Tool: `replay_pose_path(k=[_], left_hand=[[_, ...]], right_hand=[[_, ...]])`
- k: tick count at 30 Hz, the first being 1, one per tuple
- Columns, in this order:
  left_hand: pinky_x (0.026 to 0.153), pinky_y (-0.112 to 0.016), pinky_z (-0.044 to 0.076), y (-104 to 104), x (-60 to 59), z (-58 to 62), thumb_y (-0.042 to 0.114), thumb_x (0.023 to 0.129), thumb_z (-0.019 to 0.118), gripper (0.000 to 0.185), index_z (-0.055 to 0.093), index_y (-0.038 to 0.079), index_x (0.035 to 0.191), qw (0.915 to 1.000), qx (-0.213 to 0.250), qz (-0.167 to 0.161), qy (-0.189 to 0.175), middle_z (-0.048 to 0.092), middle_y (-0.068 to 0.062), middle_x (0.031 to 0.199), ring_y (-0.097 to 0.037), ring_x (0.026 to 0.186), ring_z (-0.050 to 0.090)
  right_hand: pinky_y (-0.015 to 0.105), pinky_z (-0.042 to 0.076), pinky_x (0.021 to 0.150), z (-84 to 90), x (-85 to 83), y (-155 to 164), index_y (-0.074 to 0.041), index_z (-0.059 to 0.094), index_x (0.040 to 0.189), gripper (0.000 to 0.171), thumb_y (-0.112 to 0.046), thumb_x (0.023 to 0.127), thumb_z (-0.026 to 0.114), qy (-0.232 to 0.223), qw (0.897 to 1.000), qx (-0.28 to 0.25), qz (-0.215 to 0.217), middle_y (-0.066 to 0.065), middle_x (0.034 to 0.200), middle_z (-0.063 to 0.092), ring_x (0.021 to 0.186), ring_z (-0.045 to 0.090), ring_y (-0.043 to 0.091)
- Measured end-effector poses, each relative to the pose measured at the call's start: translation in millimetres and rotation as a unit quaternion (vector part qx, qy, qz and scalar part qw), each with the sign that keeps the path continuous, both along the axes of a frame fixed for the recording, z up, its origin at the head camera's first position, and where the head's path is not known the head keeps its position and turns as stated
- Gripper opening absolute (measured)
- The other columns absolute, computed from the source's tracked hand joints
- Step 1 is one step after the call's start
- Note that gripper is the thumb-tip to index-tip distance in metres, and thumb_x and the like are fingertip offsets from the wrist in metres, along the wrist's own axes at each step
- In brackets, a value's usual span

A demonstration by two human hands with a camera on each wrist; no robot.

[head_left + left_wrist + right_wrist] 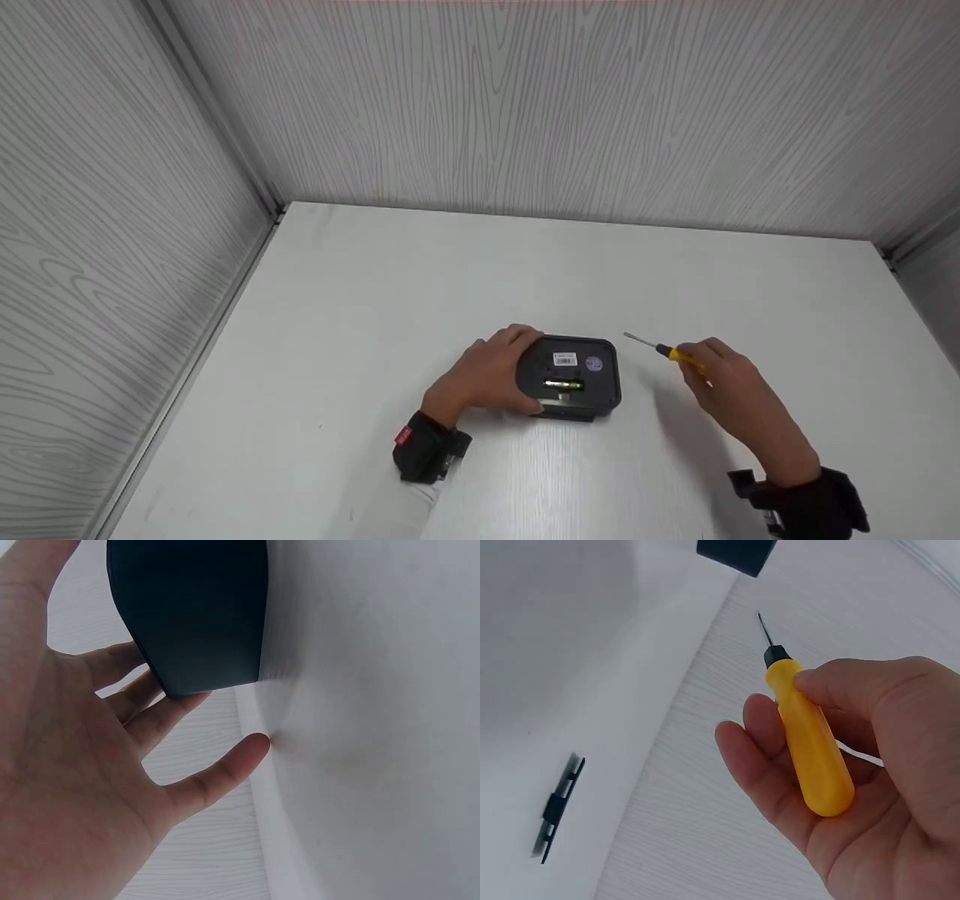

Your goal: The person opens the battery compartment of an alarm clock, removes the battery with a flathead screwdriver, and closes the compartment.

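A black, rounded-corner device (577, 375) stands on the white table, its face with the stickers and an uncovered slot turned up. Inside the slot lies a small green-and-gold battery (564, 385). My left hand (495, 375) holds the device by its left end, thumb at the near edge and fingers at the far edge. The left wrist view shows the device's plain dark side (195, 615), with the little finger apart from it. To the right, my right hand (731, 382) grips a screwdriver (810, 742) by its yellow handle. Its metal tip points toward the device without touching it.
A thin black piece (559, 810), perhaps a battery cover, lies on the tabletop in the right wrist view. Wood-grain panels (480, 105) stand along the back and sides of the white table (405, 262).
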State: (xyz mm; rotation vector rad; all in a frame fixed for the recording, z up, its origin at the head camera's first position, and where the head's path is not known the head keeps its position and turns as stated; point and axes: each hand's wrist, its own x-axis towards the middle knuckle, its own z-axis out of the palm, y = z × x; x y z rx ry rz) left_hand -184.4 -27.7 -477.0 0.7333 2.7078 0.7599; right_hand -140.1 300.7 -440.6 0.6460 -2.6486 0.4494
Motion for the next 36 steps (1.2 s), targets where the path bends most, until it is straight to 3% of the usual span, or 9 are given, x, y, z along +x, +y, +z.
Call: replay_pose_path(k=[5,10,19,36], left_hand=[[0.103,-0.042,0.041,-0.1,-0.7,-0.3,0.052,0.066,0.081,0.098,0.036,0.026,0.149,1.0,0.001,0.0,-0.003,0.039,0.006,0.148,-0.013,0.129,0.045],[0.103,-0.042,0.04,-0.2,-1.1,-0.2,0.053,0.066,0.081,0.098,0.036,0.026,0.149,1.0,-0.003,0.0,-0.005,0.039,0.006,0.148,-0.013,0.13,0.045],[0.103,-0.042,0.04,1.0,-0.6,0.3,0.054,0.066,0.08,0.098,0.035,0.026,0.149,1.0,-0.004,-0.003,-0.005,0.038,0.006,0.149,-0.013,0.13,0.045],[0.102,-0.04,0.041,1.8,-0.8,-0.8,0.056,0.065,0.08,0.101,0.035,0.024,0.15,0.9998,-0.017,0.004,-0.005,0.038,0.005,0.15,-0.013,0.131,0.044]], right_hand=[[0.018,0.052,0.06,13.5,6.6,-6.0,-0.005,0.069,0.102,0.035,0.009,0.071,0.079,0.018,0.999,-0.014,0.028,0.003,0.09,0.068,0.069,0.062,0.009],[0.004,0.044,0.063,23.3,11.3,-15.0,-0.007,0.069,0.099,0.035,0.009,0.07,0.08,-0.001,0.997,-0.036,0.065,-0.001,0.09,0.072,0.07,0.06,0.003],[0.007,0.049,0.066,26.7,8.6,-25.0,-0.007,0.073,0.091,0.032,0.013,0.067,0.079,0.017,0.986,-0.069,0.149,-0.001,0.087,0.072,0.072,0.066,0.007],[0.011,0.051,0.064,32.5,8.0,-43.5,-0.007,0.075,0.09,0.023,0.008,0.073,0.077,-0.026,0.985,-0.027,0.166,-0.002,0.087,0.069,0.073,0.065,0.006]])
